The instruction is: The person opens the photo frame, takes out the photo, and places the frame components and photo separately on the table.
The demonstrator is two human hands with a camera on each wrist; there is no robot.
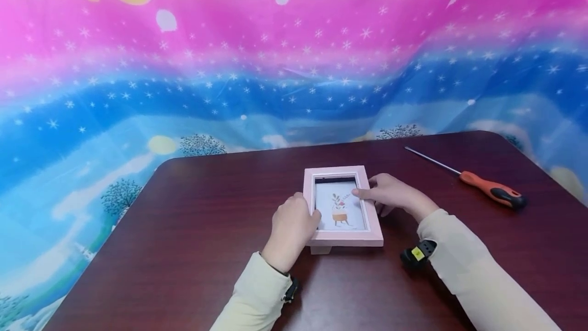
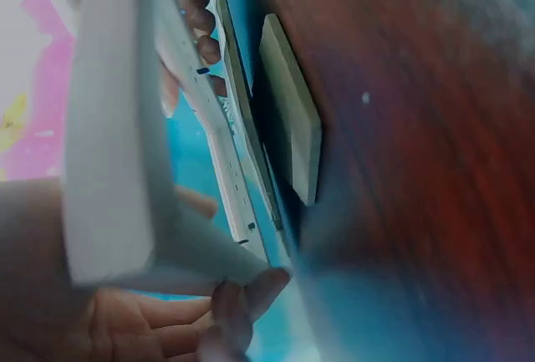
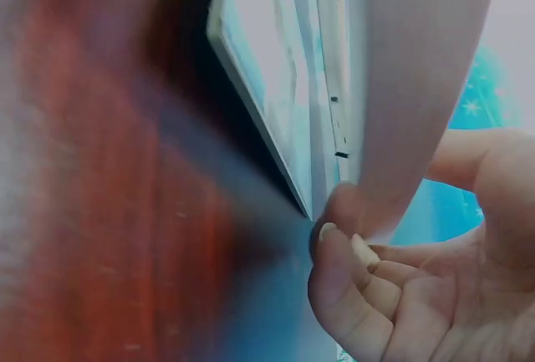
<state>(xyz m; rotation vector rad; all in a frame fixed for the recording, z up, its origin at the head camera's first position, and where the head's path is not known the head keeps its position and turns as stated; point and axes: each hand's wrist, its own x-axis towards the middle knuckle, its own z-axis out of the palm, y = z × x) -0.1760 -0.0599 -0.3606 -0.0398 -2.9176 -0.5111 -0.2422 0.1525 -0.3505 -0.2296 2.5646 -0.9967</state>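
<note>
A pink photo frame (image 1: pixel 374 223) is held over the table by both hands, one at each side. My left hand (image 1: pixel 290 226) grips its left side, thumb over the front edge. On the opposite side my right hand (image 1: pixel 394 194) pinches the border, with its thumb on the front and fingers beneath. Through the opening shows a picture (image 1: pixel 339 217) of a potted plant. Both wrist views reveal a gap between the frame and the backing board (image 2: pixel 238 78) under it. A support leg (image 2: pixel 291 119) lies under that board, its end poking out at the front in the head view.
To the right on the dark wooden table (image 1: pixel 220 213) lies a screwdriver (image 1: pixel 484 186) with an orange and black handle, its tip toward the back. A colourful printed curtain (image 1: pixel 275 65) hangs behind the table.
</note>
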